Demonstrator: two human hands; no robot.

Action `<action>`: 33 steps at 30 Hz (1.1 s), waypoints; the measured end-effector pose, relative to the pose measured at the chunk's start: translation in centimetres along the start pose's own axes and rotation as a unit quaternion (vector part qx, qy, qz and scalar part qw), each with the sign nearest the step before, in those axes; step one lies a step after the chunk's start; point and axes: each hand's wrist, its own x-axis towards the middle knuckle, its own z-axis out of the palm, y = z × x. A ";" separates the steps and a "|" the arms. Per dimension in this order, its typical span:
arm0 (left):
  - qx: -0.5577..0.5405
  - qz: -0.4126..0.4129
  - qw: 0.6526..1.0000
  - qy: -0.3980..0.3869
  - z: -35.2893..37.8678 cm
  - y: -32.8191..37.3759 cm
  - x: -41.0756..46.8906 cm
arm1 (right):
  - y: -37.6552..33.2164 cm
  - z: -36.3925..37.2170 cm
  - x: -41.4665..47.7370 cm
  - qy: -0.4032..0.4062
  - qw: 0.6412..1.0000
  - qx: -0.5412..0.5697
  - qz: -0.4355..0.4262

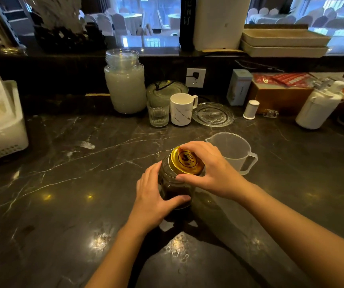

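Dark marble counter [63, 183]: an upright jar [174, 188] is gripped by the left hand [156, 196] while its gold lid [187, 161] directly above is grasped by the right hand [210, 171].

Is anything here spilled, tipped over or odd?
Yes. A small glass bottle lies on its side beside the white shaker, and a whitish patch, perhaps a spill, marks the counter left of the dark jar.

Tabletop [63, 194]: dark marble, pale veins, glossy.
Centre front: dark jar [173, 188], upright, gold lid [187, 161] at its mouth.
Behind it to the right: clear measuring jug [233, 150], upright.
Back row, left to right: large glass jar [125, 88] of milky liquid; tumbler [158, 115] just beside white mug [182, 110]; ribbed glass plate [213, 114]; small white shaker [250, 109]; white pump bottle [318, 109].
Far left: white plastic basket [5, 129].
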 end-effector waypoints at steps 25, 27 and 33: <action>0.047 0.028 0.998 0.013 0.4 -0.1 1.0 | -0.2 -1.0 2.8 -0.179 0.982 -0.064 -0.016; 0.045 0.024 0.999 0.006 0.3 -0.3 1.0 | -0.2 -1.4 3.1 -0.210 0.977 -0.021 -0.001; 0.047 0.013 0.999 -0.006 0.3 -0.4 1.2 | -0.3 -2.5 4.3 -0.294 0.956 -0.022 -0.008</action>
